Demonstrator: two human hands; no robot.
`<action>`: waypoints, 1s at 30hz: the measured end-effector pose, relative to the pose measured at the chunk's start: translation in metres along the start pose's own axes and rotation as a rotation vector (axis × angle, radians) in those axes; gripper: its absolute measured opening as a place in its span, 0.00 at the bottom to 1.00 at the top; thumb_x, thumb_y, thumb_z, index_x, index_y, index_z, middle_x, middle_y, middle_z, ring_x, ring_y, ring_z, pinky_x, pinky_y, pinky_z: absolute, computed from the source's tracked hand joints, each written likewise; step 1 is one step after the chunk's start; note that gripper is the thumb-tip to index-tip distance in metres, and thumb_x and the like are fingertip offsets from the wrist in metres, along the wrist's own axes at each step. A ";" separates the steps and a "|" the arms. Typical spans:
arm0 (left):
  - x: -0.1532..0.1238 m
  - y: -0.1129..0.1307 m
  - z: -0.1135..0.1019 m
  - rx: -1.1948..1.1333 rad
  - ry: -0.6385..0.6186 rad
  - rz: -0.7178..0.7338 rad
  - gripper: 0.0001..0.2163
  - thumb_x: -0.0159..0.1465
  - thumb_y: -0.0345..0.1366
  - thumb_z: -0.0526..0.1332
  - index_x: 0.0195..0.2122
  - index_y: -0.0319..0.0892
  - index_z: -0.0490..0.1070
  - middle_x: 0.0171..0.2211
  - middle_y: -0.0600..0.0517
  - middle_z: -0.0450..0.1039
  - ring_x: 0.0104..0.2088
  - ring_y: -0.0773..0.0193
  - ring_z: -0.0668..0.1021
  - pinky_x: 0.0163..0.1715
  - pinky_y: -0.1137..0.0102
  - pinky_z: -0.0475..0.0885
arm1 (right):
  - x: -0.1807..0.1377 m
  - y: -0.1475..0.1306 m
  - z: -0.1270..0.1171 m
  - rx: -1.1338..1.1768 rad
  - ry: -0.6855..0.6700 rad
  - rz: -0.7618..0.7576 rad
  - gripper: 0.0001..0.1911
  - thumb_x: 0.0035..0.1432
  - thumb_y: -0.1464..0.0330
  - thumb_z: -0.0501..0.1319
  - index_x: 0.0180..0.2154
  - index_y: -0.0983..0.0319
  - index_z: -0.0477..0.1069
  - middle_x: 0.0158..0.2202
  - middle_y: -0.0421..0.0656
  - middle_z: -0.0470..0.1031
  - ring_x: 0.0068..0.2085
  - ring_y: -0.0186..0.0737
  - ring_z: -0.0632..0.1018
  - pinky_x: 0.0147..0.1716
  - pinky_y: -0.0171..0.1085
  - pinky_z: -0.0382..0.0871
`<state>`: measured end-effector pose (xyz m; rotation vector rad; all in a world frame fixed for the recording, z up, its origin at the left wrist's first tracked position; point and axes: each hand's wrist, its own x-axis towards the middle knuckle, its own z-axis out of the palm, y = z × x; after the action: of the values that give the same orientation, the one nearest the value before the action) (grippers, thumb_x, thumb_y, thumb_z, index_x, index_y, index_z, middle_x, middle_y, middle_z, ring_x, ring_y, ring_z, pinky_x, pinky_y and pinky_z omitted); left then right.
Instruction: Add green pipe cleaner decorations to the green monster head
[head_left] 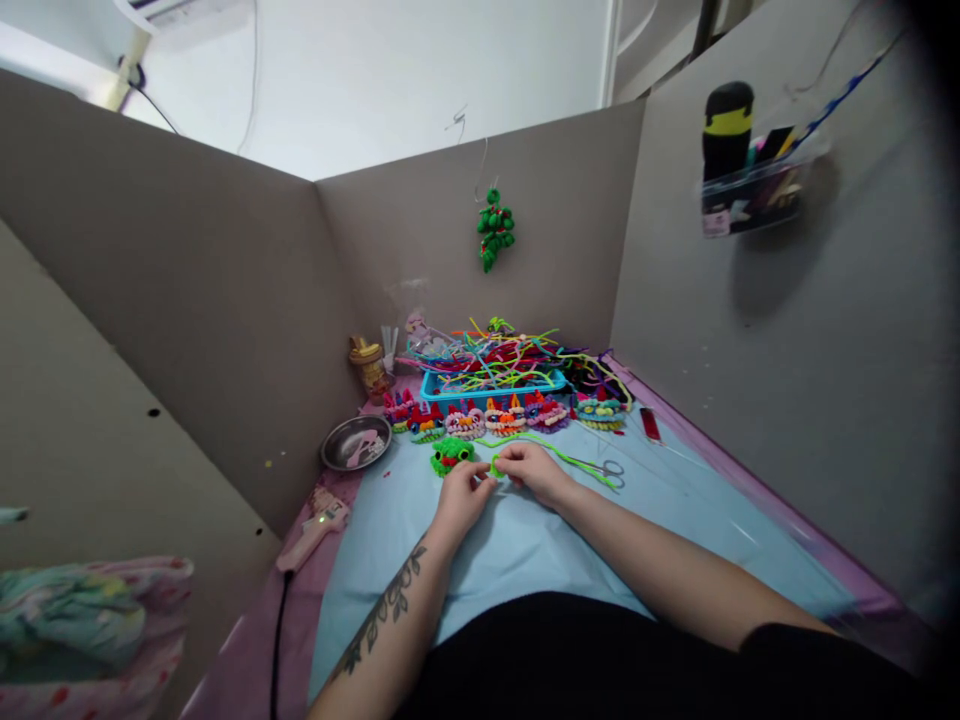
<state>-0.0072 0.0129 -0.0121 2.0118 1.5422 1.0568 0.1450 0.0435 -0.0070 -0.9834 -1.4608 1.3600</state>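
Several finished pipe-cleaner figures (pixel 510 415) line the bench (pixel 525 545) at 12 o'clock, while both hands, left hand (pixel 463 492) and right hand (pixel 534 468), pinch closed on a small unfinished green piece (pixel 495 466) at centre.

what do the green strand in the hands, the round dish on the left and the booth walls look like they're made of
The thin lime-green strand pinched by both hands looks like fuzzy chenille pipe cleaner: it bends and holds its curve. The small round silver dish seems polished metal, given its shine. The grey-brown booth walls look like matte cardboard or fibreboard, flat with a folded corner.
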 end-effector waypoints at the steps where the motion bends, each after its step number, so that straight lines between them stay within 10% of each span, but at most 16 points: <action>1: -0.001 0.002 -0.001 -0.019 0.034 -0.012 0.11 0.53 0.33 0.60 0.37 0.38 0.73 0.30 0.51 0.71 0.25 0.69 0.69 0.30 0.72 0.65 | 0.000 0.000 0.000 0.019 0.006 -0.001 0.11 0.41 0.64 0.63 0.19 0.64 0.66 0.14 0.33 0.60 0.16 0.26 0.59 0.16 0.30 0.50; 8: -0.039 0.021 -0.089 -0.008 0.228 -0.008 0.11 0.58 0.41 0.55 0.29 0.41 0.74 0.35 0.48 0.73 0.35 0.62 0.74 0.32 0.72 0.69 | 0.002 0.001 -0.002 0.037 0.041 0.023 0.10 0.41 0.64 0.63 0.21 0.64 0.66 0.14 0.34 0.61 0.16 0.27 0.60 0.16 0.30 0.51; 11: -0.065 -0.005 -0.149 0.330 0.351 -0.105 0.16 0.60 0.43 0.51 0.27 0.42 0.74 0.38 0.47 0.73 0.40 0.59 0.73 0.42 0.67 0.67 | 0.002 0.002 -0.003 0.013 0.035 0.023 0.10 0.41 0.64 0.63 0.21 0.65 0.67 0.14 0.34 0.62 0.17 0.27 0.60 0.17 0.30 0.51; 14: -0.087 -0.047 -0.185 0.717 0.218 -0.330 0.17 0.58 0.44 0.52 0.39 0.40 0.73 0.42 0.42 0.71 0.44 0.52 0.72 0.46 0.61 0.64 | 0.002 0.002 -0.003 -0.014 0.030 0.024 0.10 0.41 0.63 0.63 0.22 0.65 0.68 0.15 0.35 0.62 0.17 0.27 0.60 0.17 0.30 0.51; 23: -0.095 -0.072 -0.186 0.950 0.000 -0.674 0.21 0.62 0.44 0.45 0.51 0.39 0.65 0.40 0.37 0.70 0.41 0.46 0.73 0.36 0.59 0.66 | -0.001 -0.007 -0.003 -0.014 0.054 0.041 0.11 0.40 0.63 0.63 0.21 0.65 0.68 0.14 0.35 0.62 0.17 0.27 0.59 0.18 0.30 0.49; 30: -0.092 -0.062 -0.192 0.812 0.265 -0.490 0.18 0.61 0.33 0.45 0.48 0.32 0.64 0.38 0.35 0.71 0.40 0.48 0.74 0.40 0.57 0.66 | 0.001 -0.004 -0.003 0.023 0.047 0.032 0.10 0.40 0.64 0.64 0.21 0.65 0.68 0.14 0.35 0.62 0.18 0.27 0.60 0.18 0.30 0.49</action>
<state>-0.2024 -0.0793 0.0373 1.7729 2.7524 0.5428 0.1473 0.0450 -0.0027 -1.0210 -1.3966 1.3644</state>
